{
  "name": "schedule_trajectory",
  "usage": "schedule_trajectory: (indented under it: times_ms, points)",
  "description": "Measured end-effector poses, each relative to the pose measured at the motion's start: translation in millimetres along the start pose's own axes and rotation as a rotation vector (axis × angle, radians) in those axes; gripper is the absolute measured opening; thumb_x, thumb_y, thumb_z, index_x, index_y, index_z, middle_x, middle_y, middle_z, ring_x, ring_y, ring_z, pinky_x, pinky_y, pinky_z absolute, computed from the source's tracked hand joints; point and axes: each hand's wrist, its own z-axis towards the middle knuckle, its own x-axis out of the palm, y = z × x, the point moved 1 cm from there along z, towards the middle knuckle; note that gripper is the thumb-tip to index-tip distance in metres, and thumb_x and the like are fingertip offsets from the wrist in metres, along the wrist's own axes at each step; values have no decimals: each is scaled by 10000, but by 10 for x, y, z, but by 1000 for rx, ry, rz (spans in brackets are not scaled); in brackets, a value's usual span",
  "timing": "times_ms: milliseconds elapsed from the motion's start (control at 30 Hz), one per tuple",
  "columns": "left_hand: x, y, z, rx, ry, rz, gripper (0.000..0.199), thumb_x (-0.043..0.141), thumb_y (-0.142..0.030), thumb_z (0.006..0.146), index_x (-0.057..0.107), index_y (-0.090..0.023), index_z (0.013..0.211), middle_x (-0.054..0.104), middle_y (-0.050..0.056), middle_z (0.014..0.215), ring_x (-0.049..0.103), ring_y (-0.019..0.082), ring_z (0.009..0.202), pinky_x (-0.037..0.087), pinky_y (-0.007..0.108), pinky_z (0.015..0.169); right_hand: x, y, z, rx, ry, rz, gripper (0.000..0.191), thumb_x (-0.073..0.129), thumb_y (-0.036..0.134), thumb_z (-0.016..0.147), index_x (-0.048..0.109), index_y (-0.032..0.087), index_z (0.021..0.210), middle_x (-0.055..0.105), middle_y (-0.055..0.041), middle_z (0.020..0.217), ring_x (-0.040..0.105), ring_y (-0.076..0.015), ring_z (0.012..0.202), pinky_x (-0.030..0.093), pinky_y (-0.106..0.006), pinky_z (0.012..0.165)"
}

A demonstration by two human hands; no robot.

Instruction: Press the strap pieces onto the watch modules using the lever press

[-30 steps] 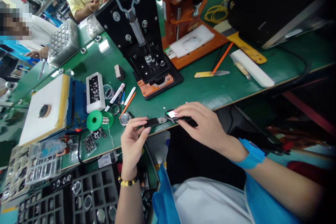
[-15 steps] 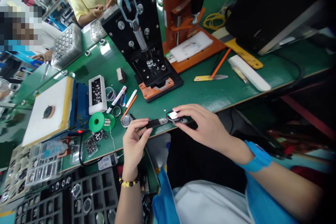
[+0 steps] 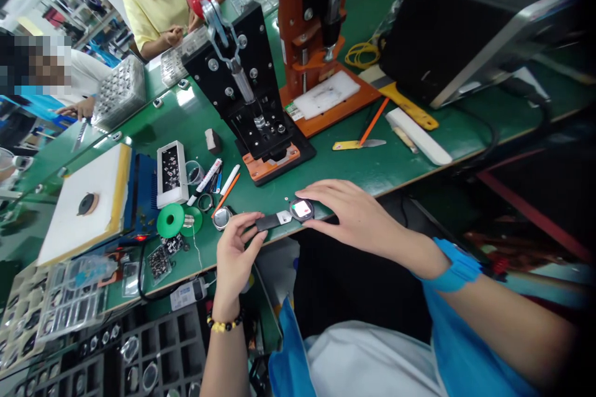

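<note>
Between the thumb and fingers of my right hand [image 3: 361, 217] is a round dark smartwatch [image 3: 302, 209] with a lit, mostly white screen. My left hand [image 3: 237, 248] pinches a flat black strip [image 3: 267, 223] whose pale end points at the watch. Whether that end touches the watch case, I cannot tell. Both hands are over the front edge of the green bench [image 3: 358, 170]. Just left of my left hand lies another round watch [image 3: 222, 217].
A black toggle press [image 3: 261, 130] stands behind my hands, with an orange press [image 3: 298, 43] beyond. Leftward are a green solder spool [image 3: 170, 218], markers, a white parts box [image 3: 161, 180] and a white-topped blue device [image 3: 84, 167]. A yellow-handled knife [image 3: 347, 145] lies rightward. Co-workers sit across.
The watch has tilted so its lit screen faces me more fully. The strip is still in my left hand, and the whole view has shifted slightly.
</note>
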Motion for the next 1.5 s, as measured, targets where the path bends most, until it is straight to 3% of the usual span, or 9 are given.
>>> schedule_trajectory:
  times_ms: [200, 533, 667, 767, 967, 1133, 1500]
  points:
    - [-29, 30, -8, 8, 46, 71, 290, 787, -192, 935, 732, -274, 1208, 651, 69, 1284, 636, 202, 1268, 567, 312, 1099, -12, 11, 25, 15, 11, 7, 561, 863, 267, 911, 574, 273, 1392, 650, -24, 1341, 581, -259, 1285, 504, -463, 1042]
    - [-138, -24, -14, 109, 133, 288, 120, 769, -210, 959, 798, -271, 1058, 692, 73, 1213, 670, 201, 1163, 594, 294, 995, -80, -62, 107, -50, 129, 49, 495, 813, 334, 967, 588, 269, 1403, 632, -12, 1386, 523, -264, 1304, 484, -494, 1076]
    - [-268, -18, -49, 98, 41, 329, 51, 770, -244, 962, 804, -252, 999, 701, 80, 1223, 669, 208, 1162, 596, 290, 965, -105, -80, 140, -53, 168, 66, 445, 775, 357, 992, 616, 270, 1398, 624, -47, 1388, 522, -296, 1293, 486, -520, 1064]
    - [-316, 2, -87, 47, -5, 261, 129, 796, -300, 945, 794, -235, 1056, 709, 88, 1202, 678, 217, 1153, 609, 297, 964, -101, -85, 140, -52, 176, 69, 431, 744, 388, 1007, 614, 269, 1400, 620, -61, 1396, 525, -305, 1299, 487, -532, 1064]
    - [-236, 49, -101, -82, -137, 282, 323, 772, -454, 956, 760, -224, 1183, 726, 41, 957, 709, 159, 858, 622, 249, 822, -69, -88, 121, -55, 140, 32, 485, 737, 371, 992, 575, 253, 1434, 591, -62, 1461, 520, -306, 1349, 486, -539, 1106]
    - [-182, 25, -68, -97, -145, 323, 331, 751, -492, 958, 760, -202, 1118, 735, 49, 932, 707, 156, 814, 600, 235, 761, -69, -85, 117, -54, 141, -17, 560, 764, 387, 983, 531, 222, 1464, 547, -60, 1516, 485, -296, 1397, 489, -555, 1132]
    - [-186, 77, -61, -123, -182, 299, 360, 786, -502, 922, 734, -193, 1101, 694, 35, 891, 672, 143, 784, 582, 223, 720, -78, -87, 133, -46, 148, 11, 439, 775, 372, 975, 591, 233, 1348, 562, -69, 1490, 492, -309, 1385, 488, -572, 1114]
